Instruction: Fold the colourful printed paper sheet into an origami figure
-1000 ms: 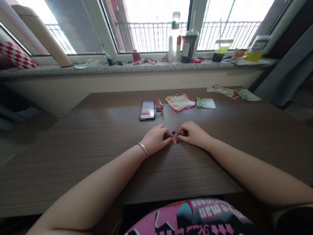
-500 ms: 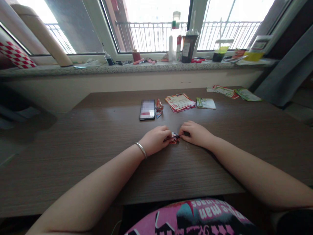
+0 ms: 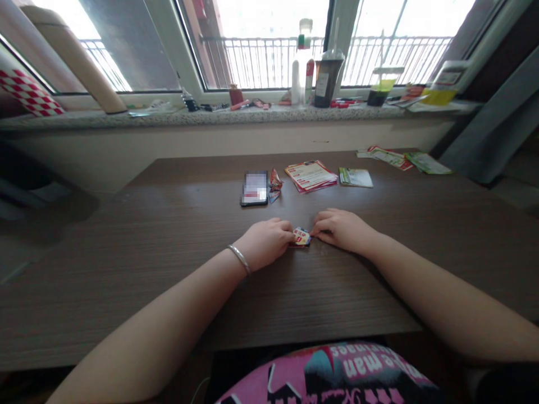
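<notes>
A small folded piece of printed paper (image 3: 301, 237), yellow, red and white on top, lies on the brown table between my hands. My left hand (image 3: 269, 242), with a silver bangle at the wrist, pinches its left end. On the other side, my right hand (image 3: 340, 229) has its fingertips drawn together at the paper's right edge. Both hands rest low over the tabletop. Just beyond them sits a folded orange-and-blue paper piece (image 3: 275, 186), right beside a phone (image 3: 254, 188) whose screen is blurred.
Farther back on the table (image 3: 168, 224) lie a stack of printed sheets (image 3: 310, 176), a smaller green-and-white stack (image 3: 356, 177) and loose leaflets (image 3: 389, 157). Bottles and cups, including a dark drink cup (image 3: 327, 79), line the stone windowsill (image 3: 236, 116).
The paper has turned from a crumpled reddish edge to a flatter yellow printed face. My right fingers have shifted slightly; the left hand keeps nearly the same place.
</notes>
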A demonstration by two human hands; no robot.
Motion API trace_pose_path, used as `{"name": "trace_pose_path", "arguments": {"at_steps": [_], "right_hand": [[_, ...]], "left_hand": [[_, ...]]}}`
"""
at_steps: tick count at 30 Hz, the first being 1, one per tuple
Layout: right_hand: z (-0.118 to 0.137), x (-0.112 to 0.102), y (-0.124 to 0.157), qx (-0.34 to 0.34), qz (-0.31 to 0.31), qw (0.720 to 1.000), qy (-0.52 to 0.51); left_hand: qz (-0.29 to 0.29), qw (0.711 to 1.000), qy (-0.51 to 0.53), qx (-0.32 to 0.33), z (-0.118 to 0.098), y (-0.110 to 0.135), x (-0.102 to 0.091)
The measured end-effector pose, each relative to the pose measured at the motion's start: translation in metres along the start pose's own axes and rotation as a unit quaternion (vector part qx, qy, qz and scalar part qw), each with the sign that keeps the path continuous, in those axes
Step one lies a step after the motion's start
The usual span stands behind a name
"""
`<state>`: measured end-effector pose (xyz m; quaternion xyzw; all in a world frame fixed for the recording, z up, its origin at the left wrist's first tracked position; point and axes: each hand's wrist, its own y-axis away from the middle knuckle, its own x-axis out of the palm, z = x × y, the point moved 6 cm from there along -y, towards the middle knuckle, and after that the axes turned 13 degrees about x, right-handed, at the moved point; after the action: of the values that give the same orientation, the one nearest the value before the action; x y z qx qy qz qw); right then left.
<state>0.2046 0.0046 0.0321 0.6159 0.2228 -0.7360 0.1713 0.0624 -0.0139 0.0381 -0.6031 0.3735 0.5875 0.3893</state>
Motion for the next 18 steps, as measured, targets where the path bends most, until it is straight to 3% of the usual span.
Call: {"name": "trace_pose_path", "arguments": {"at_steps": [8, 18], "right_hand": [[-0.011, 0.003, 0.000, -0.043, 0.017, 0.998, -0.036], [-0.015, 0.006, 0.000, -0.054, 0.020, 0.996, -0.068]], "left_hand": [[-0.019, 1.000, 0.016, 0.015, 0.004, 0.003, 0.001], [0.006, 0.999, 0.031, 0.012, 0.006, 0.004, 0.001]]}}
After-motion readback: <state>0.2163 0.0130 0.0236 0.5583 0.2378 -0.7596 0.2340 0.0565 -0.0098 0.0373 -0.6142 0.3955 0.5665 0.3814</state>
